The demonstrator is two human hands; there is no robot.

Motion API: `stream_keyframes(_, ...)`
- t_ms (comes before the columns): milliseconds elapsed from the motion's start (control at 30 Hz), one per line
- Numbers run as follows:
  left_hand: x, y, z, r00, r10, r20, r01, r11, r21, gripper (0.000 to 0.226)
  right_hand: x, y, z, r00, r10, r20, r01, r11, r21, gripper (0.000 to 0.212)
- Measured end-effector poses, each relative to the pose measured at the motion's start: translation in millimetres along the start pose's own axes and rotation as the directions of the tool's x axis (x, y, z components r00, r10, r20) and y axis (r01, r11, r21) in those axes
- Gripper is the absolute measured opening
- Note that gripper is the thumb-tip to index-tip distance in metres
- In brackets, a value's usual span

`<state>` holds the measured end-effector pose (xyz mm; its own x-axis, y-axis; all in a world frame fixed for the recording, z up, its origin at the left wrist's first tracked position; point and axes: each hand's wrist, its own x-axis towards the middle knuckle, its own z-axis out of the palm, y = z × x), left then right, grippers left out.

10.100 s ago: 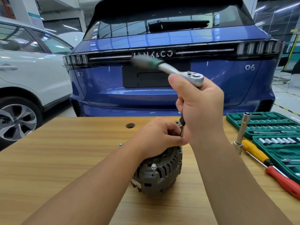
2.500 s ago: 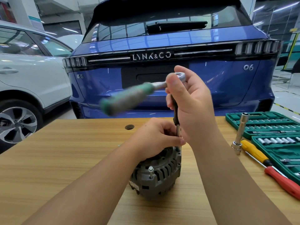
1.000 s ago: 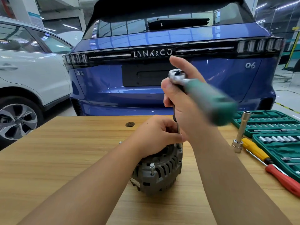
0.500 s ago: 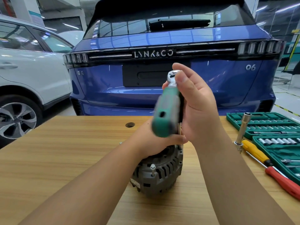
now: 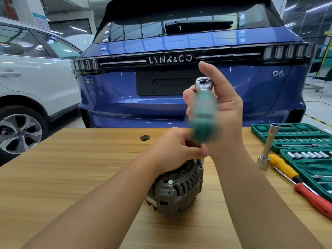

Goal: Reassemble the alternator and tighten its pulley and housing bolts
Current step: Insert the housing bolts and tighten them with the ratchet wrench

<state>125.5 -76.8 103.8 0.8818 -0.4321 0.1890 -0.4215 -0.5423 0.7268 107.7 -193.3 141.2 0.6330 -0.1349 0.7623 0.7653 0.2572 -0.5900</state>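
The alternator [image 5: 177, 189] stands on the wooden desk [image 5: 53, 177], in front of the blue car [image 5: 179, 108] and left of the green socket case [image 5: 305, 155]. The left hand [image 5: 177, 151] rests on top of the alternator, its fingers curled round the lower end of the extension bar. The right hand [image 5: 221, 108] holds the ratchet [image 5: 203, 108] high above the alternator, thumb and fingers loosely round the head.

The green handle, which pointed left of the head two and a half seconds ago and right of it a second ago, now points toward the person, blurred by motion. The head has stayed over the same spot, so the ratchet seems to be spinning round on its extension, running a housing bolt down rather than giving it a final pull. One bolt [image 5: 170, 185] on the near side of the alternator stands proud of the housing, so tightening is likely unfinished. A red-handled screwdriver [image 5: 312, 198] and a yellow-handled one [image 5: 283, 167] lie right of the alternator.
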Motion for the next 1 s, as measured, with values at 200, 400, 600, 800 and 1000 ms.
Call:
stream_keyframes(200,1,-1,0,1.0,-0.028,0.012,0.028,0.999,-0.02,0.01,1,5,-3,0.996,0.07,0.048,-0.075,0.991,0.107,0.047)
stream_keyframes(400,1,1,-1,0.999,-0.035,-0.004,0.035,0.999,0.025,0.014,2,0,-6,0.989,0.142,0.045,-0.146,0.983,0.114,0.038)
stream_keyframes(600,0,3,0,1.0,-0.014,0.026,0.014,1.0,0.017,0.009,4,-7,-5,0.961,0.207,-0.185,-0.206,0.978,0.025,0.017)
stream_keyframes(800,3,0,0,0.999,-0.035,0.014,0.035,0.999,0.025,0.011,7,-7,-14,0.956,0.283,0.082,-0.291,0.95,0.109,0.029)
stream_keyframes(1000,1,-2,0,1.0,0.005,-0.008,-0.005,1.0,-0.006,0.01,2,-5,-3,0.991,0.092,0.096,-0.103,0.989,0.109,0.041)
